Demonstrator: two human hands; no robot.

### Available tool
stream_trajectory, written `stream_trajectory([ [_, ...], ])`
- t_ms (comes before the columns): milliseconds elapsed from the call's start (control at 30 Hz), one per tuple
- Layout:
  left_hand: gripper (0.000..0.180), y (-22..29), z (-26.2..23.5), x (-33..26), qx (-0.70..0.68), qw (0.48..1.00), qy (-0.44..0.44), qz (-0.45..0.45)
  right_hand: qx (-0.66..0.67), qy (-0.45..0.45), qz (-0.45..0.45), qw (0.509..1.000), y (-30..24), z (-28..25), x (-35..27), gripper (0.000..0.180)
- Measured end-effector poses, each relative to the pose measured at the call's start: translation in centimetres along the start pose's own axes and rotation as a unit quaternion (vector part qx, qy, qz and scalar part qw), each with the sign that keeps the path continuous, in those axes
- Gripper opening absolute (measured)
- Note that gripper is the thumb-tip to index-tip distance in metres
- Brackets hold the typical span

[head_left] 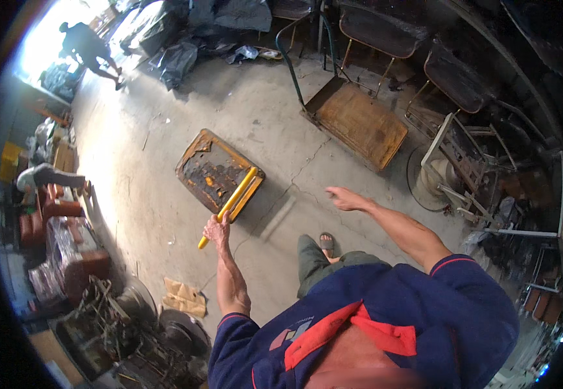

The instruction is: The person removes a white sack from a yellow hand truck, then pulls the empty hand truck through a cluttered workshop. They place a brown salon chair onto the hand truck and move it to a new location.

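Handle, yellow, slants near-left to far-right over the worn cart, which stands on the floor beyond the left hand, clamped round the handle's near part; the right hand, empty, is farther off, right.

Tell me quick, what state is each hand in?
Left hand: closed, holding the yellow cart handle.
Right hand: one finger extended, nothing visibly held; open or closed otherwise can't be told.

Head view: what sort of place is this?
Likely a storeroom or warehouse: a worn yellow-handled trolley, a brown-topped trolley and a few dark chairs around a bare concrete floor.
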State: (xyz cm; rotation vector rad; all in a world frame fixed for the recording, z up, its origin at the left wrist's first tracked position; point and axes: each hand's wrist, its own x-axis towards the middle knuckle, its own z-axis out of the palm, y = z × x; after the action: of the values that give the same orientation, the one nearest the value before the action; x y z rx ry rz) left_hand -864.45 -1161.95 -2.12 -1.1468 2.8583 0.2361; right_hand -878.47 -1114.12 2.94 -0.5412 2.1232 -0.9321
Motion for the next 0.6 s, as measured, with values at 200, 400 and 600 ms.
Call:
stream_trajectory([
  [200,0.068,3.1,-2.0,16.1,-0.048,0.994,-0.069,-0.069,-0.085,0.083,0.395,0.911,15.6,-7.5,-2.8,0.066],
  [400,0.066,6.3,-2.6,30.2,-0.082,0.992,-0.023,-0.094,0.213,0.189,0.535,0.795,20.8,-12.7,5.3,0.040],
  [600,0.058,7.3,-3.8,44.2,-0.138,0.981,-0.084,-0.111,0.275,0.313,0.334,0.846,12.4,-24.7,29.0,0.024],
])
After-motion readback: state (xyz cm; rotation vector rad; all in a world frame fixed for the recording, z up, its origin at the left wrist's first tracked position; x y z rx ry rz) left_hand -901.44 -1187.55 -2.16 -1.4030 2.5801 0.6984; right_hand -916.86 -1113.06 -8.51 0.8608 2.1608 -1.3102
